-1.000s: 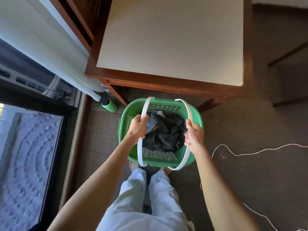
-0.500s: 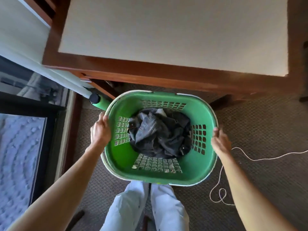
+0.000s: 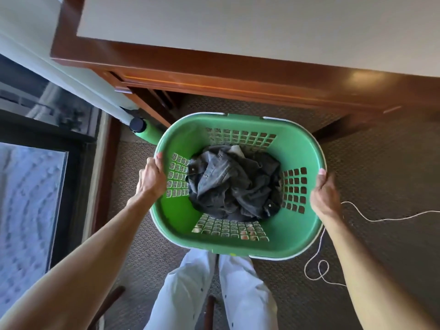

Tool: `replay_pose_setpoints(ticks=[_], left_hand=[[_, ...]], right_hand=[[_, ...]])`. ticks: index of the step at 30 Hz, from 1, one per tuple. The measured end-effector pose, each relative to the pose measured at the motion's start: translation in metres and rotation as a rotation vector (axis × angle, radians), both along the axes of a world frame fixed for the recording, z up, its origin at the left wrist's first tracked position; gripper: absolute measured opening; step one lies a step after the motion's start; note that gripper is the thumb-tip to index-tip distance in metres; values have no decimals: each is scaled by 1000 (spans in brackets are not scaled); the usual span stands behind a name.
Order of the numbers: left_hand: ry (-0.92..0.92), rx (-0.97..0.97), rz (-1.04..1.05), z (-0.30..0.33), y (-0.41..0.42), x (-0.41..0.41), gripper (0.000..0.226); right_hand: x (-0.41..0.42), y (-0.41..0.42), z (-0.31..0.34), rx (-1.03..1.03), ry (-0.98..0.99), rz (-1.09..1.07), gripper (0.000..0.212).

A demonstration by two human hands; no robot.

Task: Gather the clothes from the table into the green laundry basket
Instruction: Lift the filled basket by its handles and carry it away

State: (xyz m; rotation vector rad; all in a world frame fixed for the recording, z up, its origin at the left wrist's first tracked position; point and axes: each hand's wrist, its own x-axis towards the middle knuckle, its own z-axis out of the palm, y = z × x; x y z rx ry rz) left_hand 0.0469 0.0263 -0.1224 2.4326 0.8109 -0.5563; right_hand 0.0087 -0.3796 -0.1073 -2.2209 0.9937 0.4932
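Observation:
The green laundry basket [image 3: 295, 148] is held up in front of me, close to the table's [image 3: 238, 27] near edge. Dark grey clothes [image 3: 233, 184] lie crumpled at its bottom. My left hand [image 3: 152, 178] grips the basket's left rim, thumb over the edge. My right hand [image 3: 325, 194] grips the right rim. The white handles are folded down around the rim. The pale tabletop shows nothing on it in this view.
A green bottle [image 3: 145, 132] with a black cap stands on the floor by the table leg, just left of the basket. A white cord [image 3: 357, 210] loops over the carpet at right. A glass door [image 3: 28, 186] is on the left. My legs [image 3: 214, 289] are below the basket.
My hands left the two white handles, which dropped to the rim, and now grip the basket's sides. The basket has come up closer to me, toward the table edge.

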Motion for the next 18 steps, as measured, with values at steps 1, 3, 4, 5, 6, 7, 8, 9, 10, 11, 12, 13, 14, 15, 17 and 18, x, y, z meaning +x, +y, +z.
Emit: replay_pose_setpoints(ticks=[1,3,4,5,6,7,8,9,10,11,12,13,14,15,17,18], left_hand=[[-2,-5,-6,-1,1,-7,69],[2,-28,-16,-1,4,-25,65],[11,-42,-16,0,4,-31,64],[24,-45,-20,1,5,-35,63],[37,-39,-26,1,6,-35,64],[62,-39,-21,2,6,-32,64],[76,-44,-9,3,5,-27,63],[77,-58,6,5,4,-21,61],[60,-71,23,11,2,-16,59],[31,-82,42,16,1,-15,58],[5,-92,66,22,-1,-14,60],[-8,-95,81,29,-1,-14,65],[-15,-99,102,41,-3,-14,69],[-29,-116,116,54,-3,-15,73],[14,-137,105,73,-2,-37,81],[81,-146,92,81,0,-61,86]], right_hand=[[-8,4,0,-37,-6,5,60],[-29,10,-1,-91,-29,-5,60],[-36,12,-1,-87,-47,-13,60],[-40,12,-1,-76,-48,-8,59],[-40,12,0,-74,-34,7,58],[-37,9,1,-55,-7,7,58],[-31,7,3,-26,27,4,59],[-25,5,6,-5,53,8,60],[-21,4,12,11,81,11,60],[-23,2,12,25,106,11,59],[-27,0,14,34,127,23,56],[-32,-3,11,51,147,28,51],[-39,-5,11,70,182,25,47],[-47,-6,11,108,191,8,45],[-74,-1,16,162,192,-56,43],[-96,6,30,179,208,-81,43]])
